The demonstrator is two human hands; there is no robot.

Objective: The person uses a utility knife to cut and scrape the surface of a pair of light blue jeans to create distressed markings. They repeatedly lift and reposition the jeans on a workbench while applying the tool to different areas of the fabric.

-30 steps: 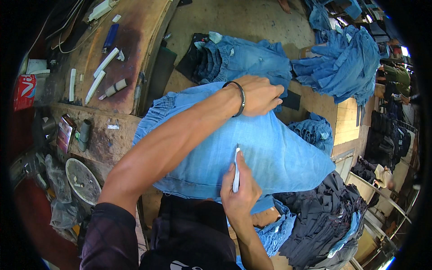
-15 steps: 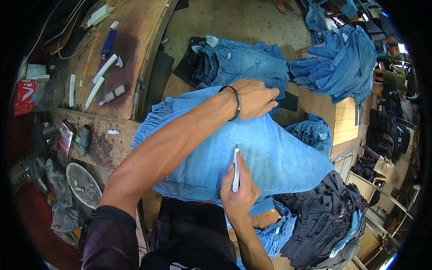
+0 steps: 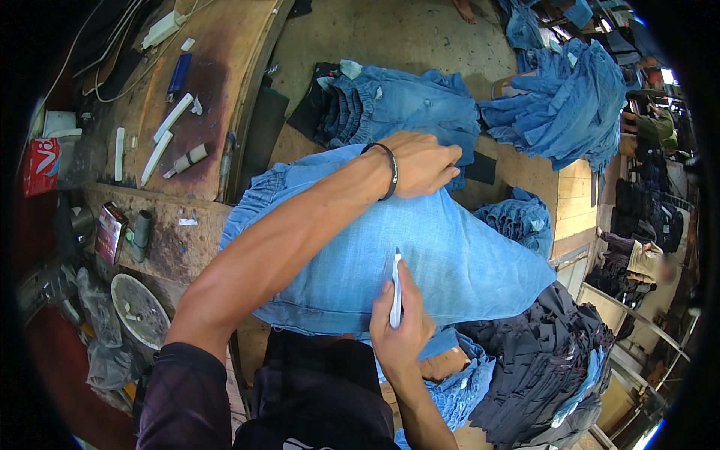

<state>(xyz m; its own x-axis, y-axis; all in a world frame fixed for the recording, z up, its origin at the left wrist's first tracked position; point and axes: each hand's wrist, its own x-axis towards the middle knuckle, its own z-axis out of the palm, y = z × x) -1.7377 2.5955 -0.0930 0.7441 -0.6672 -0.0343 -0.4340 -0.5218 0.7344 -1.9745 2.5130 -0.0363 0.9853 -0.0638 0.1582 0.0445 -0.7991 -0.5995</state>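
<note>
Across my front lies a pair of light-blue denim trousers [image 3: 322, 255], its gathered elastic waist at the left and the cloth tapering to the right. My left hand [image 3: 427, 165], with a dark band at the wrist, is closed at the far edge of the denim. Its fingers curl down over the cloth, and their tips are partly hidden. Nearer to me, my right hand [image 3: 401, 322] grips a slim white-handled tool [image 3: 396, 296] with a thin dark tip. That tip points away from me and rests on or just over the denim; which one, I cannot tell.
Folded denim [image 3: 412, 101] is stacked beyond my left hand, with a loose denim heap [image 3: 559, 105] at far right. Black garments [image 3: 532, 367] pile up at near right. The wooden bench [image 3: 247, 52] on the left carries white sticks [image 3: 156, 157] and a blue lighter [image 3: 178, 75].
My right hand and the white-handled tool have shifted slightly toward me. The left hand stays at the far edge of the denim.
</note>
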